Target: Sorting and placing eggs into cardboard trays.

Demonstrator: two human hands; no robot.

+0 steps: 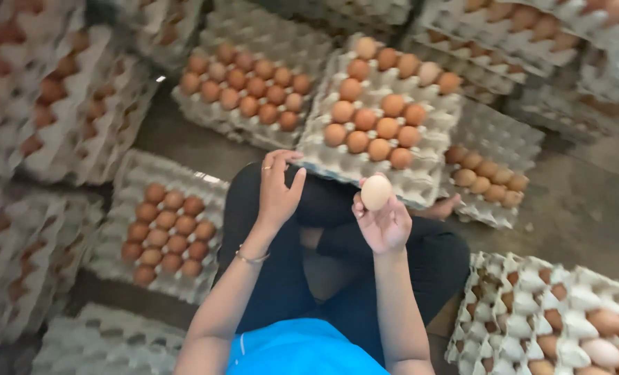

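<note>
Now the floor [587, 201] is seen crowded on every side with stacks of grey pulp egg trays, and the person is seated cross-legged among them. The tray resting on the knees [365, 163] is only part filled: brown eggs are packed into its middle and far rows, while the near edge and left side are left empty, so by the look of it more slots remain to be filled than not. The stack at the left [132, 173] is loaded in its centre; the stack at the lower right corner [504, 292] is patchily filled. The left hand [278, 191] is laid spread open against the near left corner of the lap tray, nothing gripped. The right hand [386, 222] is raised, fingers curled about a single pale egg [376, 192], held up just before the tray's near edge.
</note>
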